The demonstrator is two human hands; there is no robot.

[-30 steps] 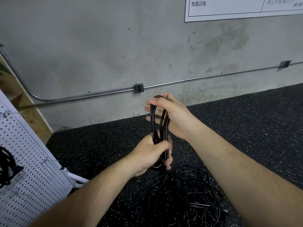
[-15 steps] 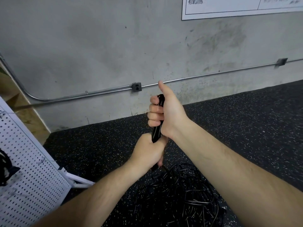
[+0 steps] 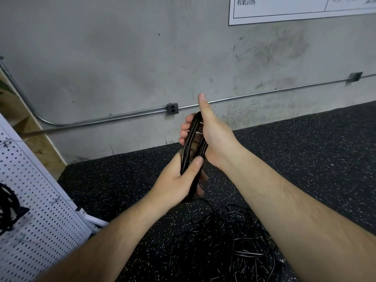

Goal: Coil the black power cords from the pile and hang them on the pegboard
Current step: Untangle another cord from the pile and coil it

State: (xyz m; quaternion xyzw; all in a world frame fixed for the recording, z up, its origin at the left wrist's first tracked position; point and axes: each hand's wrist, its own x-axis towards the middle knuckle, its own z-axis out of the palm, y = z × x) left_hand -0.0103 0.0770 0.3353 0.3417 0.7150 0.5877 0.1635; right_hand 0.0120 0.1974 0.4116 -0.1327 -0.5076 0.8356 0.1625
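Observation:
A coiled black power cord [image 3: 190, 147] stands upright between my two hands at mid-frame, above the floor. My left hand [image 3: 179, 183] grips its lower end, thumb pressed across the loops. My right hand [image 3: 211, 137] holds the upper end, fingers wrapped behind the loops and thumb pointing up. Below, a tangled pile of black cords [image 3: 230, 243] lies on the floor, partly hidden by my right forearm. The white pegboard [image 3: 38, 216] leans at the left, with a black coiled cord [image 3: 9, 212] hanging on it at the frame's edge.
Speckled black rubber floor [image 3: 305, 155] runs to a grey concrete wall [image 3: 122, 58]. A metal conduit [image 3: 101, 119] with an outlet box [image 3: 172, 108] crosses the wall low down. A white poster [image 3: 295, 7] hangs top right. Wooden boards [image 3: 40, 139] stand behind the pegboard.
My right hand loosened from a tight fist around the coil, so the loops spread apart and show again. Left hand slid up the coil's lower end.

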